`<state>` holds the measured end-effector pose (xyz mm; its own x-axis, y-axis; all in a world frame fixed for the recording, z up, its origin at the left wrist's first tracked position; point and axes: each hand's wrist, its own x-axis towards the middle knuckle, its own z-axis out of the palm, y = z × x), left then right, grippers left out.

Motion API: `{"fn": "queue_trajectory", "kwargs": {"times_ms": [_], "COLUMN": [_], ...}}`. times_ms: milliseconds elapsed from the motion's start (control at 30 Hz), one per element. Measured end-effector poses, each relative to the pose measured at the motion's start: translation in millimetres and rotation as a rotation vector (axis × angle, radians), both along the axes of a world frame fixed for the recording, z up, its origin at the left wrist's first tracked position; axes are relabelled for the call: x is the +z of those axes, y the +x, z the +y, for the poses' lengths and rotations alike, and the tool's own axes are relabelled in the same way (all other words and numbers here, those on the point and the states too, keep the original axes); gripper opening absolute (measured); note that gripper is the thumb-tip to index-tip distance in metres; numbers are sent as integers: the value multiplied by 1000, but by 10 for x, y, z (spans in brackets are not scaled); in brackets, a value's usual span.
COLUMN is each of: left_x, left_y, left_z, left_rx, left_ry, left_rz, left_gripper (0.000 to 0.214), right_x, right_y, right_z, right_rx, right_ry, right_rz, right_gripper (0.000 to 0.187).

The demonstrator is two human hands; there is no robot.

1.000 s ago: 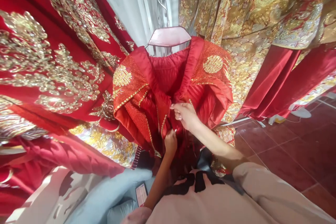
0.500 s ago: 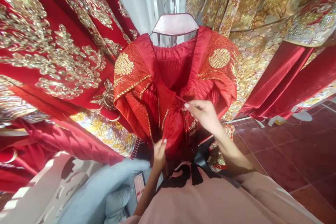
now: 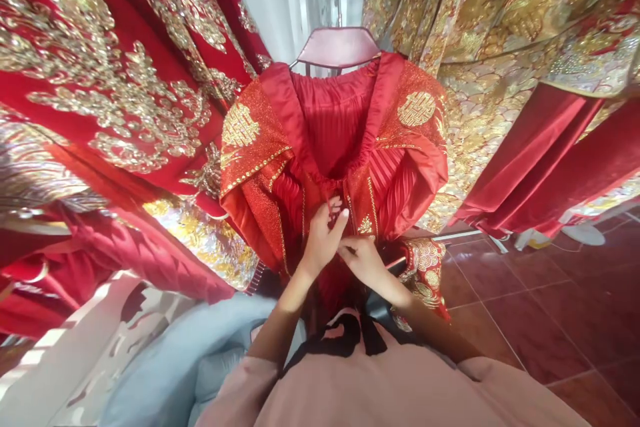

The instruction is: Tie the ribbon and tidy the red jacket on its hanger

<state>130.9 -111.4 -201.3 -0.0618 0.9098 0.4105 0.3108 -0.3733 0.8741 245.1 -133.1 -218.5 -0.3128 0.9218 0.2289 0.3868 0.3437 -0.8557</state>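
Note:
A red and gold-trimmed jacket (image 3: pixel 257 167) hangs in front of me on a pale pink hanger (image 3: pixel 341 47), with round gold emblems on its shoulders. Over it lies a red satin band with a gathered neckline (image 3: pixel 367 147). Just below the front middle of that neckline is my left hand (image 3: pixel 325 233), its fingers curled round a thin red drawstring that is mostly hidden, thumb raised. Lower and to the right, my right hand (image 3: pixel 365 260) touches or nearly touches the left one, fingers pinched together. What the pinch holds is hidden.
Red garments with gold sequins (image 3: pixel 145 107) hang close on the left, a gold patterned robe (image 3: pixel 475 107) on the right. A grey-blue cushioned seat (image 3: pixel 165 353) stands at lower left. Red floor tiles (image 3: pixel 540 307) show at lower right, beside a patterned red-gold cloth (image 3: pixel 430 267).
My left hand has let go of the lower red fabric and risen to the neckline front. My right hand has moved down from the neckline cord, next to the left hand.

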Motion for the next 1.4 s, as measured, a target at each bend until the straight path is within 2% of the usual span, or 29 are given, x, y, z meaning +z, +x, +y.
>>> {"fn": "queue_trajectory", "kwargs": {"times_ms": [67,200,233,367,500,533,600,700,767,833,900,1000,1067,1133,1200,1300,1400], "left_x": [58,45,41,65,125,137,155,168,176,183,184,171,153,134,123,128,142], "left_y": [96,235,257,320,342,333,293,202,148,113,92,67,51,36,27,23,26], "left_z": [119,196,204,309,384,366,285,120,36,-2,-3,25,39,42,37,30,34], "left_rx": [-46,168,170,-87,-141,-121,3,224,272,274,249,199,186,171,134,98,92], "left_ry": [-13,98,90,-46,-63,-67,-37,53,55,28,2,-35,-52,-58,-59,-42,-23], "left_rz": [-78,-62,-79,-245,-288,-297,-272,-63,77,132,123,41,-7,-17,-4,7,19], "left_gripper": [33,29,30,35,22,26,34,34,35,36,36,35,35,33,31,30,30], "right_x": [29,14,10,35,84,89,87,84,118,202,333,552,656,704,711,690,653], "right_y": [-13,-2,4,34,108,142,224,331,342,288,191,53,6,0,21,49,25], "right_z": [-49,-78,-81,-95,-71,-49,23,204,351,480,560,575,545,516,499,494,496], "right_rx": [-10,-51,-57,-143,-132,-119,-153,-298,-353,-358,-288,-19,132,194,230,280,205], "right_ry": [3,21,30,93,92,74,44,43,57,39,-69,-394,-594,-713,-738,-681,-589], "right_rz": [17,15,-1,-128,-158,-135,-80,-20,50,203,435,785,929,1002,1033,1027,962], "right_gripper": [27,24,24,27,30,29,25,17,13,12,14,23,25,19,18,32,30]}}
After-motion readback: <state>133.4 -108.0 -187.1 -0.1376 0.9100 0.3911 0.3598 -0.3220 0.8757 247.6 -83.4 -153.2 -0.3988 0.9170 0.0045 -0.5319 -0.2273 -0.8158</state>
